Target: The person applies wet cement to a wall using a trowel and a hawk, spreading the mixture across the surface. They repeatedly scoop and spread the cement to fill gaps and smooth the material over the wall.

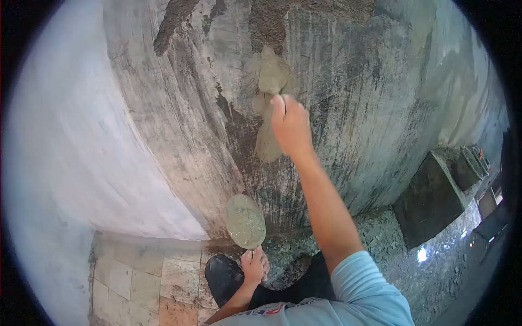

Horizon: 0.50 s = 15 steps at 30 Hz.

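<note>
Mortar (273, 76) lies wet in one small patch at upper centre of the wall (353, 98), the rest rough and bare. Right hand (291, 127), fingers closed round a trowel (266, 145), presses there; left hand (253, 266) fingers grip a loaded hawk (246, 220) at lower centre

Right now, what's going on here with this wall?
A person is plastering. The right hand is raised against the rough wall, its grip closed on what looks like a grey-smeared tool. The left hand holds a trowel loaded with wet mortar, low near the tiled floor.
</note>
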Each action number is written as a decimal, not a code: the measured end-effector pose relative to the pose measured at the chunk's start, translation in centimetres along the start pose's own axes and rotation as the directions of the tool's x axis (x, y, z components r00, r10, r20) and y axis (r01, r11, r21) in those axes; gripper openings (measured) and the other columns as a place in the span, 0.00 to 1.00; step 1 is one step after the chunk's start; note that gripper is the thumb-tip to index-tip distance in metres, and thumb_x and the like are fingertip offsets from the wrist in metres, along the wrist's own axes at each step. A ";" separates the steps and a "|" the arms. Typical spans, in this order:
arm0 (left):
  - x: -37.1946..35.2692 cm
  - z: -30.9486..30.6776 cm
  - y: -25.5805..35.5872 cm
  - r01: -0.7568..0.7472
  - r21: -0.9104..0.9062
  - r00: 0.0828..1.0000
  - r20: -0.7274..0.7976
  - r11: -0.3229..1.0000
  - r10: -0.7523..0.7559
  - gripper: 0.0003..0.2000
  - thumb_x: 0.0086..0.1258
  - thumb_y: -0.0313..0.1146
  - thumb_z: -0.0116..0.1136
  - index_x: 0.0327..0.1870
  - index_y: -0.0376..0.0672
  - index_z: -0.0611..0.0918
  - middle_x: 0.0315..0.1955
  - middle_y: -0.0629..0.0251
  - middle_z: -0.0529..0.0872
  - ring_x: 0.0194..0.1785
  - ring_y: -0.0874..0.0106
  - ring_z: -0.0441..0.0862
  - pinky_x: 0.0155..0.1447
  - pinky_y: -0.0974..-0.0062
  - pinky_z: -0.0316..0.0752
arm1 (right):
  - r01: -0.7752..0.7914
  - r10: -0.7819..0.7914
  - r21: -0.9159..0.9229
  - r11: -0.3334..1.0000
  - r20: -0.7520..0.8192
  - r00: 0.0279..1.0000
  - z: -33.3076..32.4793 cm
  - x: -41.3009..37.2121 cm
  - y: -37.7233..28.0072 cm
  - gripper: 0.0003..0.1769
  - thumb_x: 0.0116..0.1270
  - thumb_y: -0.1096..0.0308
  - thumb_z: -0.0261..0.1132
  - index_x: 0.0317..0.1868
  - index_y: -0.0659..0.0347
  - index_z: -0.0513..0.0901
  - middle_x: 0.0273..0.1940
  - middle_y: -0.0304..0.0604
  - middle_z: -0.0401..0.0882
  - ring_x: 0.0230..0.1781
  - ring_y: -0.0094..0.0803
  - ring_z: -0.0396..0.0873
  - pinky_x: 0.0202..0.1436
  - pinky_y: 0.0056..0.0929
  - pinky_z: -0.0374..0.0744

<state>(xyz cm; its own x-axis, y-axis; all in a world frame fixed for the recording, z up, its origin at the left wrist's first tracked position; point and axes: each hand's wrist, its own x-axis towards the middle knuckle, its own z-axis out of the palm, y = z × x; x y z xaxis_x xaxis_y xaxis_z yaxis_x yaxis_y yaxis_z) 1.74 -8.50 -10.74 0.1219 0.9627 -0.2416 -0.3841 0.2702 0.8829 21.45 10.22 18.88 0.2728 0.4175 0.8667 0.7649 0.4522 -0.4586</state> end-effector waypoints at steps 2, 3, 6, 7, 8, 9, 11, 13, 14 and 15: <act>-0.1 0.1 -0.1 0.007 -0.004 1.000 0.002 1.000 -0.007 0.14 0.85 0.37 0.53 0.34 0.45 0.70 0.18 0.74 0.68 0.15 0.78 0.68 0.18 0.75 0.65 | -0.143 0.140 0.042 0.989 0.069 0.988 0.1 -1.8 0.2 0.20 0.83 0.58 0.55 0.42 0.67 0.83 0.35 0.62 0.85 0.41 0.65 0.82 0.49 0.56 0.78; 0.0 0.2 0.3 0.003 0.002 1.000 0.010 1.000 -0.003 0.14 0.85 0.37 0.53 0.34 0.44 0.70 0.18 0.74 0.68 0.15 0.78 0.68 0.18 0.75 0.65 | -0.212 0.201 0.072 0.975 0.135 0.970 -0.4 -2.5 -0.1 0.20 0.83 0.58 0.55 0.43 0.68 0.83 0.36 0.62 0.85 0.41 0.66 0.81 0.49 0.57 0.78; -0.4 0.2 0.7 0.002 0.008 1.000 0.018 1.000 -0.003 0.14 0.85 0.37 0.53 0.33 0.44 0.70 0.18 0.73 0.68 0.15 0.78 0.68 0.18 0.75 0.65 | -0.350 0.307 0.150 0.925 0.252 0.918 -1.4 -4.6 0.1 0.21 0.83 0.58 0.54 0.46 0.69 0.84 0.32 0.58 0.85 0.34 0.60 0.83 0.43 0.52 0.80; -0.5 0.1 0.7 0.001 0.007 1.000 0.021 1.000 -0.002 0.15 0.85 0.37 0.53 0.33 0.44 0.70 0.19 0.73 0.68 0.15 0.78 0.68 0.18 0.75 0.65 | -0.399 0.338 0.195 0.896 0.282 0.898 -1.9 -4.9 0.2 0.21 0.83 0.58 0.54 0.46 0.69 0.84 0.30 0.56 0.85 0.30 0.55 0.83 0.39 0.49 0.80; -0.4 -0.1 0.4 -0.037 0.032 0.999 0.023 0.999 0.036 0.14 0.85 0.37 0.52 0.33 0.45 0.70 0.19 0.73 0.69 0.15 0.78 0.68 0.18 0.75 0.66 | -0.447 0.369 0.236 0.863 0.311 0.876 -2.5 -5.3 0.3 0.21 0.83 0.58 0.54 0.47 0.69 0.84 0.28 0.53 0.84 0.26 0.50 0.82 0.36 0.46 0.79; -0.5 -0.2 0.4 -0.036 0.042 0.999 0.033 0.998 0.034 0.14 0.85 0.37 0.52 0.33 0.45 0.70 0.19 0.73 0.69 0.16 0.78 0.69 0.18 0.75 0.66 | -0.507 0.403 0.295 0.810 0.348 0.847 -3.6 -4.9 -0.5 0.21 0.83 0.58 0.54 0.48 0.69 0.85 0.26 0.49 0.82 0.22 0.43 0.81 0.31 0.42 0.78; -0.8 -0.4 0.4 -0.033 0.062 0.998 0.055 0.998 0.030 0.14 0.85 0.37 0.52 0.34 0.44 0.70 0.20 0.72 0.69 0.16 0.78 0.69 0.18 0.75 0.66 | -0.519 0.390 0.391 0.760 0.364 0.846 -5.0 -3.7 -1.6 0.21 0.83 0.58 0.53 0.48 0.68 0.85 0.23 0.43 0.80 0.17 0.31 0.77 0.24 0.34 0.75; -0.9 -0.2 0.4 -0.009 0.044 0.999 0.049 0.999 0.007 0.14 0.85 0.37 0.52 0.34 0.44 0.70 0.20 0.72 0.69 0.16 0.78 0.69 0.19 0.75 0.67 | -0.428 0.308 0.469 0.773 0.314 0.898 -5.5 -1.3 -1.9 0.21 0.83 0.58 0.53 0.48 0.68 0.85 0.22 0.37 0.77 0.14 0.21 0.72 0.19 0.28 0.71; -1.0 -0.1 0.4 0.004 0.036 0.999 0.045 0.999 -0.006 0.14 0.85 0.37 0.52 0.34 0.45 0.70 0.20 0.72 0.69 0.16 0.78 0.70 0.19 0.75 0.67 | -0.411 0.281 0.514 0.753 0.313 0.907 -5.5 0.0 -1.8 0.21 0.83 0.57 0.53 0.47 0.68 0.85 0.21 0.38 0.77 0.15 0.24 0.74 0.20 0.30 0.72; -1.1 -0.1 0.5 -0.002 0.027 0.998 0.057 1.000 0.000 0.14 0.85 0.37 0.52 0.34 0.45 0.70 0.20 0.72 0.69 0.16 0.77 0.70 0.19 0.75 0.67 | -0.429 0.296 0.497 0.754 0.326 0.898 -5.2 1.3 -1.8 0.21 0.83 0.58 0.53 0.47 0.68 0.85 0.21 0.38 0.77 0.15 0.24 0.74 0.20 0.30 0.72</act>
<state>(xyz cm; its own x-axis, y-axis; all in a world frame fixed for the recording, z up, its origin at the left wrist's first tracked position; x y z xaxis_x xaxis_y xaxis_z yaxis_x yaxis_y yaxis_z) 1.34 -9.45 -10.05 0.1737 0.9603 -0.2182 -0.3599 0.2681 0.8936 23.46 5.89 21.81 0.2809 0.7660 0.5782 0.1701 0.5531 -0.8155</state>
